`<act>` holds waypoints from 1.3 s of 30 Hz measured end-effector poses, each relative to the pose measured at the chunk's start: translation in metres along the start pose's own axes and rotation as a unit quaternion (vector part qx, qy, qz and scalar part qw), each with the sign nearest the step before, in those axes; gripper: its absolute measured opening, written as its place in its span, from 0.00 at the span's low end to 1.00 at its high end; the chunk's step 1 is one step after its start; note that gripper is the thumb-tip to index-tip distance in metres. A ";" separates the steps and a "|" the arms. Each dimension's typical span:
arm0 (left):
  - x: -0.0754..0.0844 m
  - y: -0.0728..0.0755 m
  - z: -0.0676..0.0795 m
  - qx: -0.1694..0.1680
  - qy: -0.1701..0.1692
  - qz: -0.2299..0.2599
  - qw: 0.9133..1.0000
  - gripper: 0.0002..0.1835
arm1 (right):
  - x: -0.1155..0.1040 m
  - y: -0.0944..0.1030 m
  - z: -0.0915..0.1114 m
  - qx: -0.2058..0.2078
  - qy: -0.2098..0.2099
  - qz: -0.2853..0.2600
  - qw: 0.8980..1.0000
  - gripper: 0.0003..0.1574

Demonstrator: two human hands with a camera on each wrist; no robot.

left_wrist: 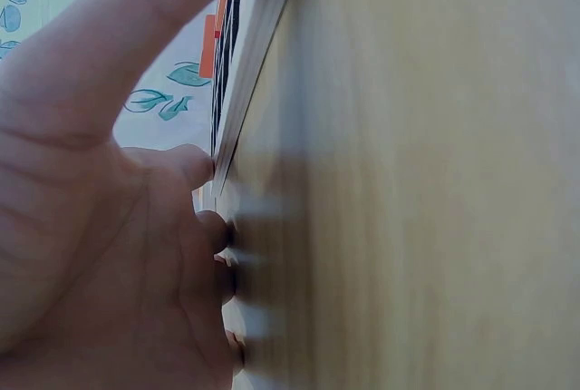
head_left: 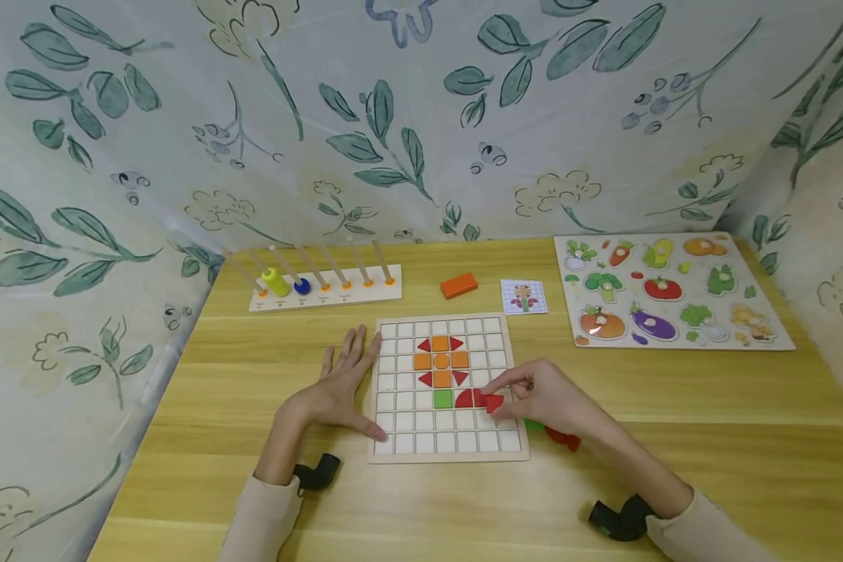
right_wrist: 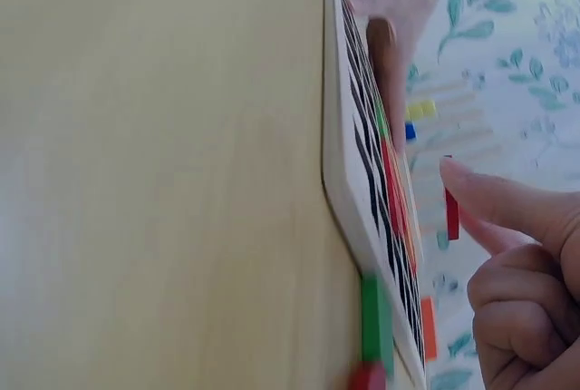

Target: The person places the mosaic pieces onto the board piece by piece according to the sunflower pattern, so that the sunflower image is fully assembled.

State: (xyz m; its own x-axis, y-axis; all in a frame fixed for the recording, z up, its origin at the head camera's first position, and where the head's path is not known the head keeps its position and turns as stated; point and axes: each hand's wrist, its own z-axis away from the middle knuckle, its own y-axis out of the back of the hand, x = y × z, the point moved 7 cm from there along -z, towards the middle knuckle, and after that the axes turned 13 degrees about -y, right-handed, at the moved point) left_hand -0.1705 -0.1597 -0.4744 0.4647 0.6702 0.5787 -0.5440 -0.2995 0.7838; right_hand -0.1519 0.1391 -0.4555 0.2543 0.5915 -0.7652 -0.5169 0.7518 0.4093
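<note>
A wooden grid board [head_left: 449,457] lies on the table. My left hand [head_left: 333,396], fingers spread, rests along its left edge, thumb by the lower left corner. Above the board's right side, my right hand [head_left: 548,400] pinches a small red block [right_wrist: 452,204] between thumb and index finger; its full shape is partly hidden. On the board, orange squares [head_left: 439,343] surround an orange circle [head_left: 441,361], with red triangles [head_left: 425,379] at the corners. Lower down sit a green square [head_left: 442,399] and a red rounded block [head_left: 464,399].
Loose green [right_wrist: 375,322] and red blocks [head_left: 563,439] lie beside the board's right edge, partly under my right hand. Behind stand a peg counter [head_left: 365,293], an orange block [head_left: 459,286], a pattern card [head_left: 524,297] and a vegetable puzzle board [head_left: 625,273]. A patterned cloth [head_left: 421,156] hangs behind.
</note>
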 end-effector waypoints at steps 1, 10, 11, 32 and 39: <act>0.000 0.000 0.000 0.001 0.000 0.000 1.000 0.83 | -0.003 -0.007 -0.002 -0.003 0.004 0.004 1.000 0.17; 0.001 0.001 0.001 0.001 -0.002 0.000 1.000 0.83 | -0.017 -0.040 -0.011 -0.016 0.036 0.031 0.999 0.14; 0.001 0.001 0.001 0.001 -0.001 0.000 1.000 0.83 | -0.017 -0.041 -0.012 -0.015 0.038 0.032 0.999 0.14; 0.000 0.001 0.001 0.000 0.005 0.002 1.000 0.84 | -0.014 -0.039 -0.018 -0.040 0.042 0.010 0.998 0.10; -0.001 0.000 0.000 0.000 0.003 0.004 1.000 0.84 | -0.015 -0.041 -0.020 -0.045 0.052 0.012 0.998 0.09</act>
State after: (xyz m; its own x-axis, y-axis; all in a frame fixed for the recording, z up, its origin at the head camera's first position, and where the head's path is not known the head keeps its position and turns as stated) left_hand -0.1708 -0.1607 -0.4750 0.4561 0.6721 0.5833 -0.5471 -0.3051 0.7795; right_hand -0.1513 0.0935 -0.4704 0.1574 0.5724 -0.8047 -0.5939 0.7059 0.3860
